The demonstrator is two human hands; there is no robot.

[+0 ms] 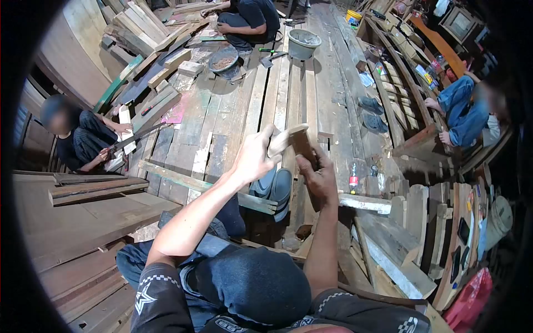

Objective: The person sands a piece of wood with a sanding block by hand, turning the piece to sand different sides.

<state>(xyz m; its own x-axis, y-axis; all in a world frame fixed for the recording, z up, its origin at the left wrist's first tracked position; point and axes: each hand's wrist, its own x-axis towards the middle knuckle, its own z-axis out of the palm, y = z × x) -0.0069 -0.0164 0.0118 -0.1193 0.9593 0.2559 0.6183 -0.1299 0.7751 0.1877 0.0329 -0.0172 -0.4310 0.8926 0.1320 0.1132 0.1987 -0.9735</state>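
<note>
My left hand (256,156) is closed round a short pale piece of wood (280,143), held up in front of me. My right hand (319,176) grips a longer brown piece of wood (302,145) whose lower end hangs below the fingers. The two pieces meet at the top; whether they are joined I cannot tell. Beneath my hands, a pair of dark slip-on shoes (281,186) stands by a low beam (208,186). My knees and a dark cloth-covered shape (252,284) are nearer to me.
On the left a person (83,133) holds a saw (133,137) against a wood piece. Another person (250,25) crouches at the back, near a hammer (272,58), a bucket (303,44) and a basin (224,61). A third person (463,111) sits right. Stacked planks flank the floor.
</note>
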